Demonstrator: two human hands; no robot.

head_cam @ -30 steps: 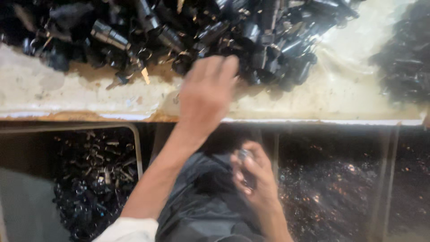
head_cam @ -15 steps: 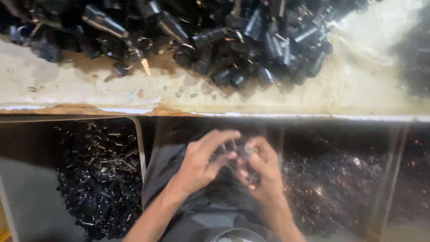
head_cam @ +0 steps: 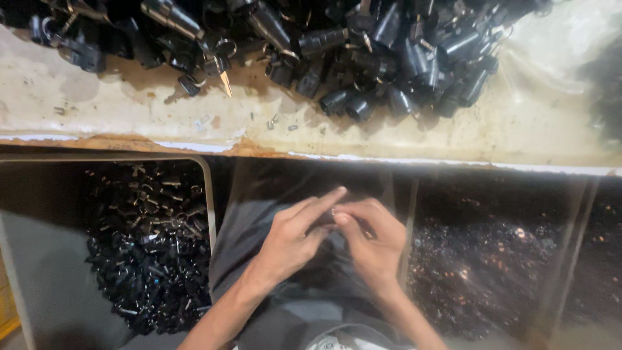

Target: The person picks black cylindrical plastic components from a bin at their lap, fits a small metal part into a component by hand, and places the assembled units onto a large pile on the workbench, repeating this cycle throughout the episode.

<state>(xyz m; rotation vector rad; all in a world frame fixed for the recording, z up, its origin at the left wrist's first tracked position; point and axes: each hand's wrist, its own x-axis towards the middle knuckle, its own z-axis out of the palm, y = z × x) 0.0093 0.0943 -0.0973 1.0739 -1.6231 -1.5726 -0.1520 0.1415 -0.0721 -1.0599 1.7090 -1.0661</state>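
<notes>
Worn, stained pale bench top (head_cam: 129,110) runs across the upper part of the view, and a heap of black cylindrical parts (head_cam: 363,52) lies along its far side, some with metal rings and collars among them. Below the bench edge, on my left, a tray (head_cam: 39,272) holds a mass of small black pieces (head_cam: 149,259). On my right, a clear-walled bin (head_cam: 576,259) holds tiny dark glinting bits (head_cam: 492,266). My lap, in dark cloth (head_cam: 259,214), lies between the two.

Over the lap my hands meet. My left hand (head_cam: 291,240) has its fingers stretched toward the right, fingertips touching those of my right hand (head_cam: 372,243). Both pinch a small part (head_cam: 334,212) with a faint metallic glint, held between the fingertips just below the bench edge. Most of it is hidden by my fingers, so I cannot tell its shape.
</notes>
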